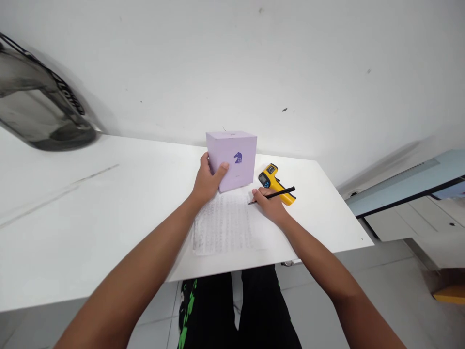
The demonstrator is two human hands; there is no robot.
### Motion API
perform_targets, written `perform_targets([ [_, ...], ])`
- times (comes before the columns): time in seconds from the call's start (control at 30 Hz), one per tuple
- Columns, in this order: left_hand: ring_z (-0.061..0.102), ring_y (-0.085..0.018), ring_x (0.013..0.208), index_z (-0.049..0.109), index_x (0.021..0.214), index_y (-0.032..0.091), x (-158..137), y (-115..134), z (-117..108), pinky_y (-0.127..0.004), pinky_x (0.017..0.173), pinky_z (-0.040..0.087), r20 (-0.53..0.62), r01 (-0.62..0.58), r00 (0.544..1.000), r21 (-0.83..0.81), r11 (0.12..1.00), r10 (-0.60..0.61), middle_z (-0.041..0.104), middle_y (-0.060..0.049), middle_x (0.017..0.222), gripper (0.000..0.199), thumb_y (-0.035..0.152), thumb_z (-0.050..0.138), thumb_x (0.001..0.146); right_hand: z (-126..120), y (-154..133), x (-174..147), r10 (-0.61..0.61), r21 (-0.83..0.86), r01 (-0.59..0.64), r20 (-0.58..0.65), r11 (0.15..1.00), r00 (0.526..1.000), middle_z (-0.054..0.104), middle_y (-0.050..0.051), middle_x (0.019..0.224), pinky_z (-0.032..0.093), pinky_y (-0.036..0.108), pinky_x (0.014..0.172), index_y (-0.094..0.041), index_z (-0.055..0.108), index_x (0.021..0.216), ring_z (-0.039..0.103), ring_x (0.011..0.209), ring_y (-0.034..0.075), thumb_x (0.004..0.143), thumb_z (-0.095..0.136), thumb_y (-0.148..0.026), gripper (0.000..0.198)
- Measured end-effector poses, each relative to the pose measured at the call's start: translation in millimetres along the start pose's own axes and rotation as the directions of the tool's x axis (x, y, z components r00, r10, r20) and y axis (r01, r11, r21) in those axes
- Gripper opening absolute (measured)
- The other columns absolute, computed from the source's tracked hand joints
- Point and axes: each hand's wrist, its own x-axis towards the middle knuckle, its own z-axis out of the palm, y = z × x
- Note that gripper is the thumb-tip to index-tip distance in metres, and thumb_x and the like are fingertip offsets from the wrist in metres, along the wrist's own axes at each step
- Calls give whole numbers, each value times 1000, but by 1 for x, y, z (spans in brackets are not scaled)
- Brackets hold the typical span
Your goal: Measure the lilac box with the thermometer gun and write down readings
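Note:
My left hand (210, 182) is wrapped round the left side of a lilac box (236, 169), thumb on its front. The box stands at the far edge of a paper sheet and bears a dark horse-head logo. Between the fingers of my right hand (271, 204) is a black pen (281, 192), its tip over the sheet's upper right part. Dense handwritten-looking lines cover the paper sheet (223, 228), too blurred to read. Just beyond my right hand lies a yellow and black infrared thermometer (270, 175), partly hidden by the pen and fingers.
A white table (109, 218) runs along a white wall (218, 63). At the far left stands a dark grey, see-through bag (36, 106) with cords. To the right, past the table's end, is a pale blue panel (410, 182) above white drawers (410, 218).

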Motion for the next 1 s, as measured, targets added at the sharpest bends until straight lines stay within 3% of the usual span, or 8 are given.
perform_targets([
  [0.33, 70, -45, 150, 55, 160, 30, -2, 5, 0, -68, 128, 57, 15, 16, 1000, 11, 1000, -16, 71, -21, 162, 100, 83, 91, 84, 0, -1, 1, 8, -15, -8, 5, 1000, 1000, 64, 2, 64, 54, 36, 74, -27, 66, 61, 63, 72, 22, 100, 71, -63, 53],
  [0.6, 69, -45, 152, 54, 160, 30, -2, 8, 1, -67, 130, 55, 28, 23, 999, 10, 1000, -23, 70, -20, 164, 98, 83, 90, 86, 1, -4, -1, 9, -9, -9, -26, 1000, 1000, 56, 0, 60, 55, 37, 74, -27, 63, 61, 60, 69, 22, 100, 71, -74, 61],
  [0.87, 70, -44, 150, 55, 160, 32, -2, 5, 1, -67, 131, 55, 28, 9, 1000, -15, 1000, -9, 72, -19, 163, 97, 84, 90, 86, 0, -4, -1, 22, -18, -23, -60, 1000, 998, 61, 2, 63, 54, 36, 72, -28, 54, 58, 59, 71, 22, 99, 72, -68, 60],
  [1.0, 70, -44, 150, 54, 161, 31, -3, 7, 1, -66, 130, 56, 39, 17, 999, -9, 1000, -17, 72, -19, 162, 98, 83, 90, 86, 0, -3, -1, 9, -29, -10, -38, 1000, 999, 57, 1, 62, 53, 37, 72, -28, 58, 59, 57, 70, 22, 99, 70, -68, 57],
])
